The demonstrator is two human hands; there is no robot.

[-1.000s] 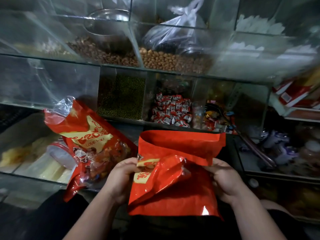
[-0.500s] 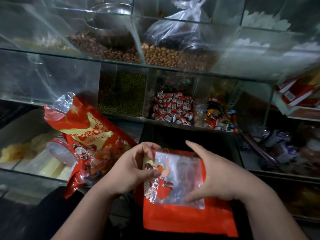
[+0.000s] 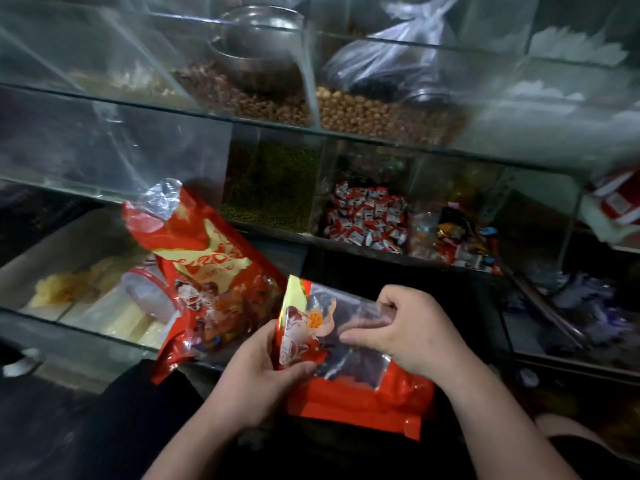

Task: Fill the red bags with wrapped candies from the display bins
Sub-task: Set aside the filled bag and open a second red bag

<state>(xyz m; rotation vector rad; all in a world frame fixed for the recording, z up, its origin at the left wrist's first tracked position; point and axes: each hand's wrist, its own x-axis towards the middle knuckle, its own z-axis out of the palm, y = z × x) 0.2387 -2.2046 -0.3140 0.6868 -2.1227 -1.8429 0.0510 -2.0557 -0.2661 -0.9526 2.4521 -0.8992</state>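
My right hand point(image 3: 412, 330), lying flat a moment ago, now pinches the clear window of the empty red bag point(image 3: 360, 400) held low before me, my left hand point(image 3: 263, 372) clamping its left edge: I judge I'm prying it open, the wrapped candies point(image 3: 367, 221) beyond it not yet touched.

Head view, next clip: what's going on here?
A person holds a flat red bag in both hands: the left hand grips its left edge, the right hand pinches the clear front panel, apparently working it open. It looks empty. A second red bag, with candies inside, leans on the glass case to the left. Behind, red-and-white wrapped candies sit in a bin.
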